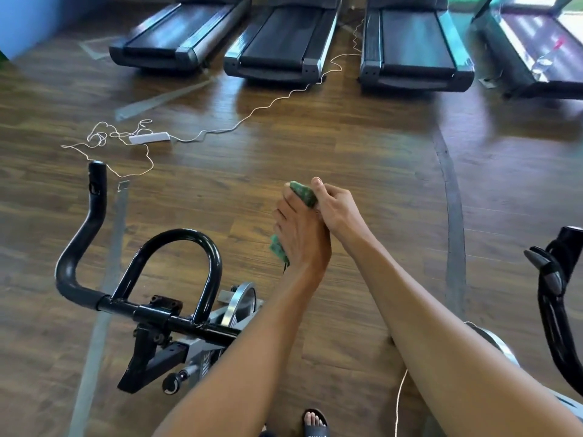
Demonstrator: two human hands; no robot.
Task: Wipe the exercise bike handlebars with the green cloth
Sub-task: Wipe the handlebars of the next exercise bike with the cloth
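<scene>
Centre: left hand, right hand together, gripping green cloth | handlebars lower left | best: wrap bar fully, slide steadily

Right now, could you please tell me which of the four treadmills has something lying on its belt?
The far-right treadmill: what looks like a clear bottle lies on its belt, while nothing shows on the belts of the other three.

handlebars lower left, left hand and right hand round cloth to their right, treadmills behind
</scene>
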